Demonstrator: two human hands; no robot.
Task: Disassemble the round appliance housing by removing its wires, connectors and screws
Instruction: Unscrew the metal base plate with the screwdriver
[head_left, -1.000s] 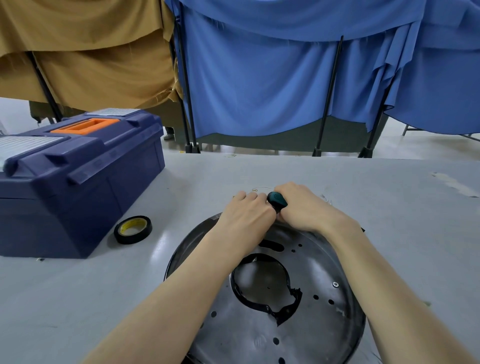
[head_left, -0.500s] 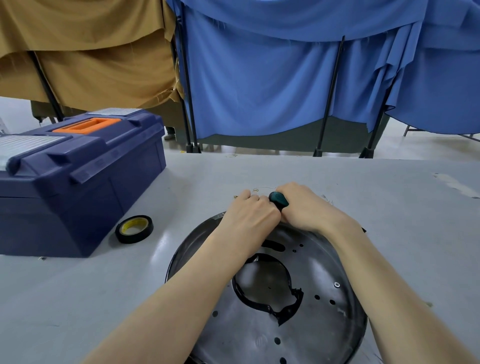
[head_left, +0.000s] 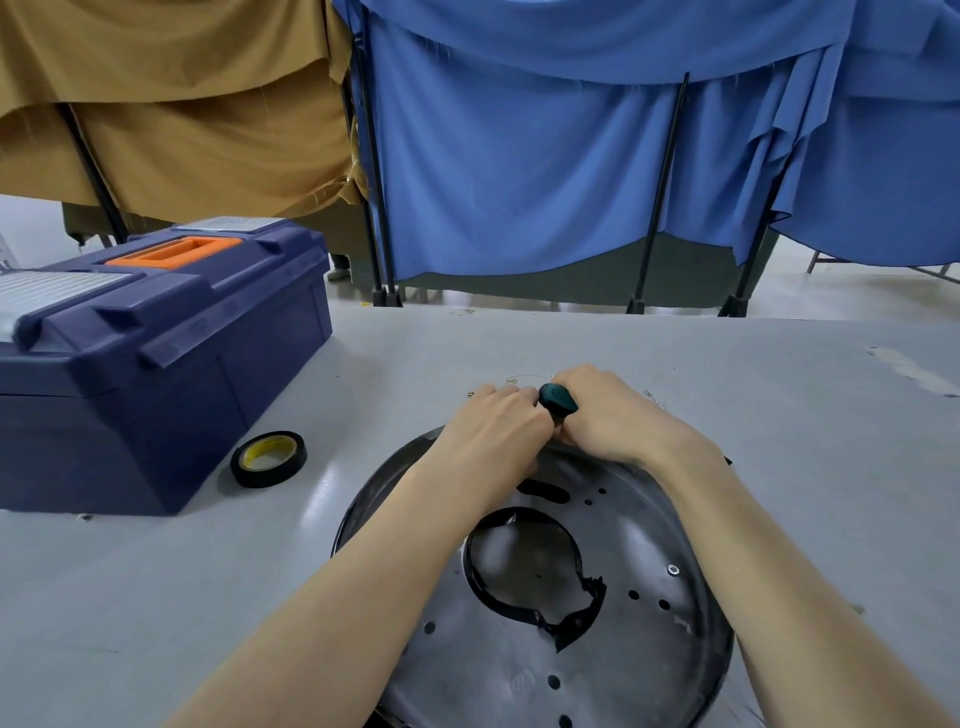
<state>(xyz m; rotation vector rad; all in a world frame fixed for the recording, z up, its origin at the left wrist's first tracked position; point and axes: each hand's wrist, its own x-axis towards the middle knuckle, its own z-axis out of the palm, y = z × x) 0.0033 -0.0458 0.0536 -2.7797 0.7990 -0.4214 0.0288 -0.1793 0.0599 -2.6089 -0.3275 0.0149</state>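
Because both hands crowd together at the far rim of the round housing (head_left: 493, 665), most of what they are doing is hidden. The right grip (head_left: 618, 415) is closed around a dark green tool handle (head_left: 558, 400), of which only the rounded butt shows, sticking up between the two hands; its shaft and tip are covered. The left grip (head_left: 493, 431) lies with its back to the camera, touching the handle. Its fingers curl down over the rim, and I cannot tell whether they hold anything.

The housing lies flat on the grey surface (head_left: 779, 389) straight ahead, its near edge cut off by the bottom of the view and partly covered by the forearms. A black ring (head_left: 470, 561) with a broken-looking end edges its central opening. One screw (head_left: 674, 570) sits on the right side among several small holes.

Just beyond the fingers lie a thin wire (head_left: 524, 378) and a tiny brass-coloured piece (head_left: 470, 395), too small to identify. To the left stand a blue toolbox (head_left: 156, 374), cut off at the frame edge, and a tape roll (head_left: 268, 459) beside it.
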